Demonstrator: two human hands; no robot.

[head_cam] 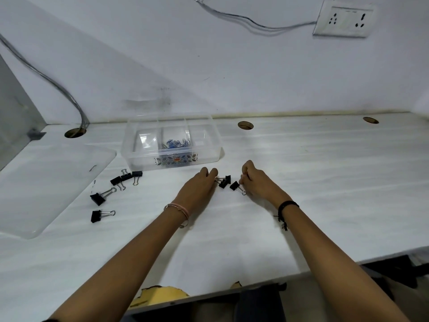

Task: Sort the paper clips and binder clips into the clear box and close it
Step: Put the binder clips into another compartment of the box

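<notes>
The clear box (210, 138) stands open at the back of the white table, with blue paper clips (176, 144) in its middle compartment. My left hand (199, 187) pinches the wire handle of a black binder clip (224, 181) in front of the box. My right hand (257, 180) grips the handle of a second black binder clip (235, 185) beside it. Both clips rest on the table. Several more binder clips (126, 177) lie to the left, with one (98, 198) and another (97, 215) nearer the front.
The box's clear lid (46, 187) lies flat at the left. Cable holes (245, 125) pierce the table's back edge, one (74, 132) with a cable running up the wall. A wall socket (346, 18) sits top right. The table's front edge (255, 287) runs below my arms.
</notes>
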